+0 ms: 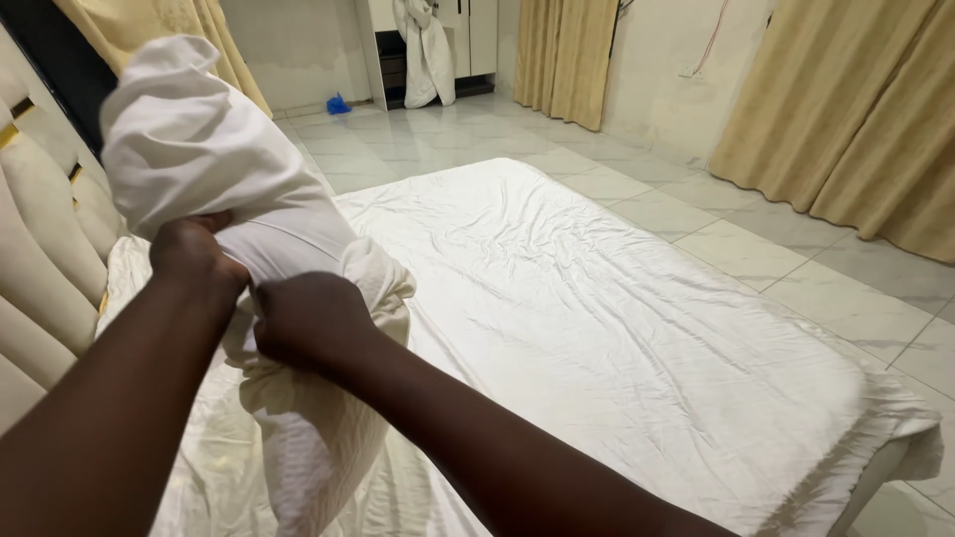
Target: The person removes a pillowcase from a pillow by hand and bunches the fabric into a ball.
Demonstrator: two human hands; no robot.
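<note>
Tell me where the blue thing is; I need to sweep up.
In the head view, the blue thing lies on the tiled floor at upper left, just left of the wardrobe, beyond the bed.

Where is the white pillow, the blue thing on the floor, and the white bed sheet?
White fabric pillow (184,139): head view, its upper bulge.
Small blue thing (338,104): head view, its middle.
White bed sheet (597,308): head view, bare middle.

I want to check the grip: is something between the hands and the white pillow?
Nothing visible. The left hand and right hand both grip the white pillow by its pillowcase directly.
</note>
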